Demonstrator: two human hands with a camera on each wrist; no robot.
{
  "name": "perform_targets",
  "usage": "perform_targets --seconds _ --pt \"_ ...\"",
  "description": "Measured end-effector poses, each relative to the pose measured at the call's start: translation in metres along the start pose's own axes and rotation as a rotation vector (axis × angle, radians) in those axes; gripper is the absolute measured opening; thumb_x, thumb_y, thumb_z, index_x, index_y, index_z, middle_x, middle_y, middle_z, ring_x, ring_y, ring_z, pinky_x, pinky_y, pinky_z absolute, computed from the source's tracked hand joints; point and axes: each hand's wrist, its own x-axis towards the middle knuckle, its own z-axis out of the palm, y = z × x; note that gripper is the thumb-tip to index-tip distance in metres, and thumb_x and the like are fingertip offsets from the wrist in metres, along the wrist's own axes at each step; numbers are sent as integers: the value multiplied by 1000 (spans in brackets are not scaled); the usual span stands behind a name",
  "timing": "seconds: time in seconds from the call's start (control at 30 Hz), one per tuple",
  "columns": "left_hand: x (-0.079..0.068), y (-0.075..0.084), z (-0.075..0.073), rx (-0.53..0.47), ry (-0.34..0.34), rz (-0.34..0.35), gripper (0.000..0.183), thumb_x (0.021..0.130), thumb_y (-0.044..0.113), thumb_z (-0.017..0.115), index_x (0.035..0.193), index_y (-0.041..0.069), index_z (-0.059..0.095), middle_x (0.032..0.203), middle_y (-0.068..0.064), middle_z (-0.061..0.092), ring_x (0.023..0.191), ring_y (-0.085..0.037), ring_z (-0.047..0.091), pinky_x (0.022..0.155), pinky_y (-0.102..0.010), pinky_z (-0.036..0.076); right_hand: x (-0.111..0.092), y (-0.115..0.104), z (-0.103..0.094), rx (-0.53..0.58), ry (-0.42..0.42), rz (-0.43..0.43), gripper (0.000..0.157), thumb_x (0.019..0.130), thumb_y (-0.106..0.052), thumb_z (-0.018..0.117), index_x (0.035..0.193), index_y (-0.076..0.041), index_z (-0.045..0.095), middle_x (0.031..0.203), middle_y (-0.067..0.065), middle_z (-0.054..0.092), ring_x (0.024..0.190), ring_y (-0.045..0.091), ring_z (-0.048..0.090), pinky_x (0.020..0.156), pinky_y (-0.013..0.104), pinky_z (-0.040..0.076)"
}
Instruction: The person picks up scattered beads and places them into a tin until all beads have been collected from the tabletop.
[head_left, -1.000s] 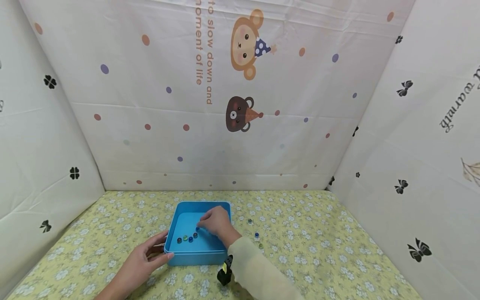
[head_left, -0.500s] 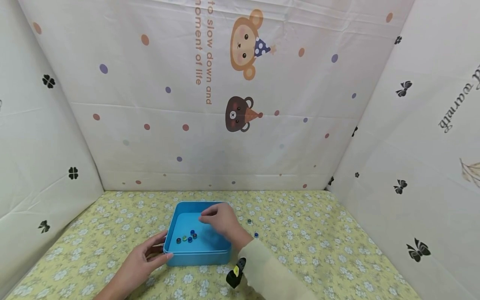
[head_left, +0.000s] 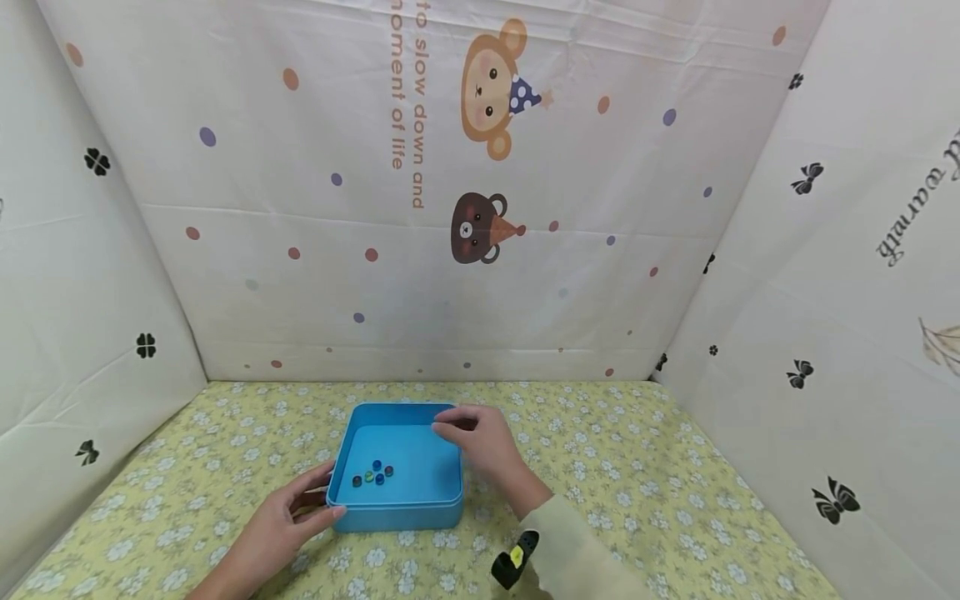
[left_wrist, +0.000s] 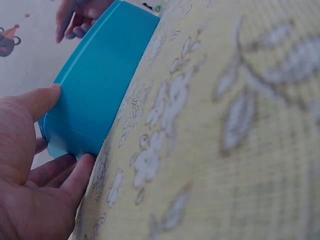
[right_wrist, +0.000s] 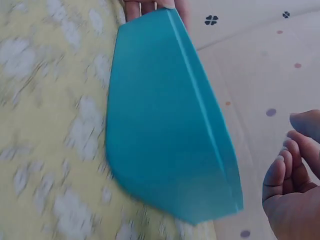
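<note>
A square light-blue open box (head_left: 397,517) stands on the flowered cloth. Several small glass marbles, among them a blue marble (head_left: 377,465) and a green marble (head_left: 369,477), lie clustered at its near left. My left hand (head_left: 288,512) holds the box's near left corner, thumb at the rim and fingers against the side, as the left wrist view also shows. Over the box's right wall hovers my right hand (head_left: 483,442), fingers loosely bent. In the right wrist view, a gap shows between this hand's thumb and fingers (right_wrist: 292,160), with nothing held.
A yellow flowered cloth (head_left: 637,500) covers the table, with white printed fabric walls (head_left: 337,283) behind and at both sides. In the left wrist view, a green marble (left_wrist: 158,8) lies on the cloth past the box. A black strap (head_left: 516,558) hangs by the right sleeve.
My right hand has moved rightward from inside the box to its right wall, letting go of a blue marble, which has rolled toward the others. My left hand stays put.
</note>
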Motion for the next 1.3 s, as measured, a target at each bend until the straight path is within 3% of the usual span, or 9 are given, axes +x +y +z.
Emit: perform_targets --seconds 0.2,0.3,0.53,0.9,1.1,1.3 --pt "-1 1 -1 -2 -12 0 77 94 33 76 159 20 37 154 -22 47 132 -38 58 105 -35 64 -12 18 -21 74 71 2 30 95 -38 76 113 -14 79 116 3 73 100 17 68 96 55 67" --pt "-2 2 -1 -4 -22 3 78 94 34 76 160 20 36 155 -23 46 133 -39 57 106 -36 63 -18 24 -29 84 98 6 33 93 -39 77 114 -14 79 115 4 74 99 17 69 93 54 68" --pt "-2 2 -2 -10 -25 8 79 93 35 76 159 19 36 155 -23 46 133 -38 57 106 -36 63 -32 33 -43 104 144 22 26 92 -33 80 111 -15 80 112 6 74 96 19 69 83 39 71" --pt "-1 1 -2 -16 -27 10 80 92 36 77 159 18 37 155 -23 46 134 -39 56 108 -36 62 -51 42 -62 85 175 99 30 92 -31 80 113 -11 78 113 6 72 95 20 68 78 39 70" --pt "-1 1 -2 -21 -27 7 79 93 34 76 160 19 37 155 -23 46 134 -39 56 107 -36 63 -55 52 -73 65 135 149 34 93 -28 79 117 -3 76 119 9 70 96 18 67 81 38 70" --pt "-1 1 -2 -22 -29 9 80 93 35 77 160 19 36 155 -23 46 134 -39 56 108 -36 62 -59 59 -88 0 -1 162 36 95 -26 77 120 0 74 120 14 71 96 16 68 79 34 69"
